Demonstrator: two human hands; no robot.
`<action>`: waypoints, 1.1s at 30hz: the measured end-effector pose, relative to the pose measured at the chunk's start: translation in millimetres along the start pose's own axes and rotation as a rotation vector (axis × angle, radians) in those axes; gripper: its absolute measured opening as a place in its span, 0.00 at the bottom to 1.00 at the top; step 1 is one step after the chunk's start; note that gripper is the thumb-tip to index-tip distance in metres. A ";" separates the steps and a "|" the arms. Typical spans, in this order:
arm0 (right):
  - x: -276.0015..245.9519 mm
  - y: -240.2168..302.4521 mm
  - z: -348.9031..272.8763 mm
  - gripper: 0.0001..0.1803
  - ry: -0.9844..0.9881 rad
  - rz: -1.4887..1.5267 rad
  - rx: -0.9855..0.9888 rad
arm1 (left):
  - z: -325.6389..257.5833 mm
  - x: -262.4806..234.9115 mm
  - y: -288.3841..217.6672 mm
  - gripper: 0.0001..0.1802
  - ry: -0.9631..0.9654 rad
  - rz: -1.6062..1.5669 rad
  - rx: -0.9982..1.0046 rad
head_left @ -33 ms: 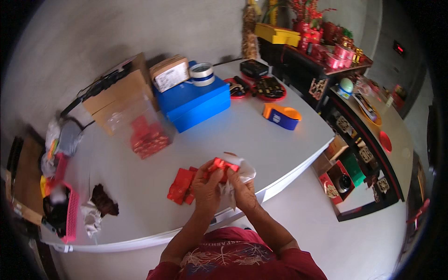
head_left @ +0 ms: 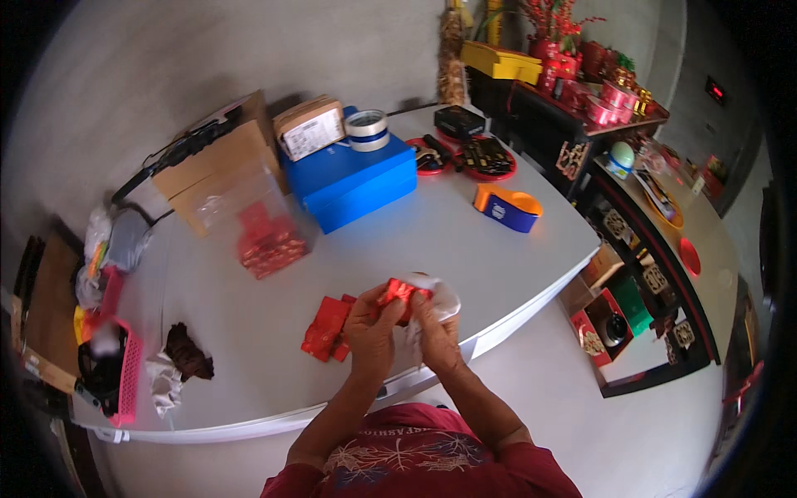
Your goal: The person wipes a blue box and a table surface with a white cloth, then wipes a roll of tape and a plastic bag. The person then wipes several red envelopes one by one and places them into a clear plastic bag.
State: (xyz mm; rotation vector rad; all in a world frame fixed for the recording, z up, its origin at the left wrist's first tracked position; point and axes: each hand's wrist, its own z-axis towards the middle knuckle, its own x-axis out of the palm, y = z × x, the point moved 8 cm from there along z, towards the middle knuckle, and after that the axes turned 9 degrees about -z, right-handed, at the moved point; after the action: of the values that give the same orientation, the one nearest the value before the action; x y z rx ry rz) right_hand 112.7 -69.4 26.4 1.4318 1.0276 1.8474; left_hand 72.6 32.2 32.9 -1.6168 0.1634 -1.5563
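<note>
Left hand (head_left: pixel 371 324) and right hand (head_left: pixel 434 328) pinch a shiny red packet (head_left: pixel 397 292) just above the white table (head_left: pixel 465 241) | clear wrap (head_left: pixel 442 300) (crinkly) sits under it | packet could slip and drop onto the red pile (head_left: pixel 326 328) beside.

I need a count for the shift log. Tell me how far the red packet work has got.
Looks done: a small pile of red packets lies flat on the table beside the left hand. In hand: both hands hold one shiny red packet, and the right hand also grips a clear plastic bag. Seemingly left: a clear bag of more red packets stands farther back, untouched.
</note>
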 end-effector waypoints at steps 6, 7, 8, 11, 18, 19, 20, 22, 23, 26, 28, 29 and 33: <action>-7.5 4.9 16.4 0.08 -0.184 0.022 -0.026 | -6.9 -6.6 -10.4 0.12 0.067 0.393 0.082; -4.1 5.3 15.0 0.11 -0.148 0.016 0.047 | -7.8 -9.9 -11.0 0.12 0.040 0.374 0.079; 3.6 9.0 12.3 0.14 -0.104 0.007 0.121 | -8.4 -13.3 -13.6 0.12 0.009 0.354 0.083; 8.0 2.2 17.3 0.17 -0.066 0.122 0.133 | -7.5 -18.6 -13.5 0.11 -0.050 0.271 0.087; 5.5 -21.7 0.5 0.08 -0.051 -0.239 0.133 | 2.7 -28.1 -50.7 0.12 -0.152 0.290 0.212; 5.5 -15.4 1.7 0.08 0.000 -0.355 0.061 | 11.3 -29.6 -73.5 0.12 -0.157 0.355 0.280; 5.7 -8.3 2.4 0.08 0.052 -0.471 -0.014 | 20.1 -30.7 -99.7 0.12 -0.164 0.419 0.349; -6.9 2.5 5.6 0.09 0.081 -0.682 -0.191 | 36.2 -2.4 -169.8 0.11 -0.059 0.594 0.579; -19.5 2.3 10.1 0.09 0.059 -0.779 -0.292 | 44.7 12.8 -201.5 0.11 -0.081 0.803 0.735; -35.2 -0.6 14.2 0.10 0.010 -0.894 -0.348 | 75.6 56.4 -273.6 0.14 -0.005 1.265 1.152; -46.5 -16.6 15.5 0.10 0.008 -0.902 -0.218 | 104.1 75.0 -294.9 0.15 0.131 1.376 1.182; -43.0 -15.2 12.9 0.10 0.015 -0.935 -0.277 | 121.7 74.0 -300.7 0.14 0.150 1.446 1.143; -35.7 -11.6 9.8 0.10 0.035 -0.990 -0.337 | 193.2 41.2 -297.6 0.13 0.217 1.716 0.860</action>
State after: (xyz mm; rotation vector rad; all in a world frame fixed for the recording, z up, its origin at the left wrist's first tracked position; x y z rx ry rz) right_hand 131.2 -90.1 -0.7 0.5081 1.0893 1.2083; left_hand 113.7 283.2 283.7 -0.2156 0.6591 -0.2535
